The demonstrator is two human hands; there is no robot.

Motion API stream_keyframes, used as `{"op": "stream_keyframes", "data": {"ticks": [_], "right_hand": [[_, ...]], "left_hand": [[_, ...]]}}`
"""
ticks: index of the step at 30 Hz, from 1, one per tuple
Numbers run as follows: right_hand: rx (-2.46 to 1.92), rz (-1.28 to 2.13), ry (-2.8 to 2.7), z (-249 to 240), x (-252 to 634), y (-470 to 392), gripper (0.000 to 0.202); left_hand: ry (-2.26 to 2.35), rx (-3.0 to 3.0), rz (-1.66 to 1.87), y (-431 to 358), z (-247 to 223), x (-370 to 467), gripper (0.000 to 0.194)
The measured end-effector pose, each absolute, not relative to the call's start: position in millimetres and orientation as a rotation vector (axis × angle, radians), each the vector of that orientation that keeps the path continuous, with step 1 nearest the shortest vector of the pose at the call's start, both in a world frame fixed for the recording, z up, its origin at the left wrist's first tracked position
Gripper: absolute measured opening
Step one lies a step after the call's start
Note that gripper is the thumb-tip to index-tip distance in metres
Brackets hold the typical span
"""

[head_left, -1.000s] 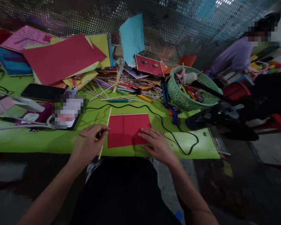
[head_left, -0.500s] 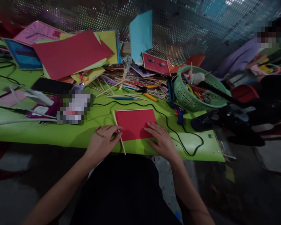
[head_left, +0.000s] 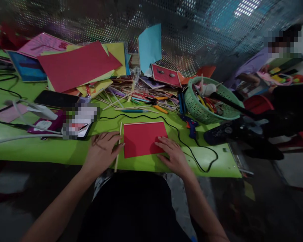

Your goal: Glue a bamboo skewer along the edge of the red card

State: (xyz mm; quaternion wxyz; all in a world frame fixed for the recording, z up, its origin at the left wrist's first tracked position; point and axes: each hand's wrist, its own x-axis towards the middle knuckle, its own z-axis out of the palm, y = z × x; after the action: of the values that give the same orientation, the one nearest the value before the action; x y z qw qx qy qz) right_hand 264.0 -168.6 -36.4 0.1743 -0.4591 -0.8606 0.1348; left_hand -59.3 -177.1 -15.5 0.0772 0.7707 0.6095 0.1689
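Observation:
A red card (head_left: pixel 141 139) lies flat on the green table, with a thin pale stick (head_left: pixel 143 123) along its far edge. Just left of the card, my left hand (head_left: pixel 103 148) pinches a second wooden stick (head_left: pixel 117 158) between thumb and fingers. This stick is apart from the card, and its near end reaches the table's front edge. My right hand (head_left: pixel 172 151) rests with outstretched fingers on the card's right side, holding it flat against the tabletop.
A blue glue gun (head_left: pixel 192 127) and its black cord (head_left: pixel 178 131) lie to the right, near a green basket (head_left: pixel 202 112) of tools. Behind are loose sticks, orange-handled pliers (head_left: pixel 160 108) and coloured paper (head_left: pixel 78 67). Phones and a purple power strip (head_left: pixel 46 121) sit left.
My left hand has drawn the stick left, off the card's left edge, and its near end has swung leftward. The right hand stays on the card. The view has shifted slightly.

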Motion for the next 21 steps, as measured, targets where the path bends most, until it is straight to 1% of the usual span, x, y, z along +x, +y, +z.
{"op": "stream_keyframes", "data": {"ticks": [3,6,10,13,16,18,21], "right_hand": [[-1.308,0.391,-2.437,-35.5,263.7,-167.5,0.044],[-1.298,0.393,-2.437,-36.6,263.5,-167.3,0.043],[-1.291,0.397,-2.43,-37.1,264.4,-169.2,0.044],[-1.277,0.401,-2.434,-26.6,265.5,-161.5,0.039],[-1.306,0.338,-2.405,-4.8,262.0,-132.2,0.03],[-1.352,0.235,-2.349,9.6,253.9,-100.6,0.03],[-1.442,0.143,-2.404,19.8,233.1,-47.6,0.028]], "left_hand": [[1.928,2.286,0.519,-169.9,-20.3,-69.5,0.026],[1.972,2.279,0.483,-160.0,-23.5,-76.9,0.032],[1.922,2.333,0.425,-147.0,-22.1,-73.4,0.04],[1.87,2.361,0.373,-136.7,-20.3,-63.7,0.043],[1.799,2.406,0.31,-125.5,-18.5,-54.2,0.042],[1.801,2.438,0.293,-118.6,-16.3,-49.4,0.039],[1.835,2.474,0.281,-111.1,-10.5,-44.3,0.035]]}}
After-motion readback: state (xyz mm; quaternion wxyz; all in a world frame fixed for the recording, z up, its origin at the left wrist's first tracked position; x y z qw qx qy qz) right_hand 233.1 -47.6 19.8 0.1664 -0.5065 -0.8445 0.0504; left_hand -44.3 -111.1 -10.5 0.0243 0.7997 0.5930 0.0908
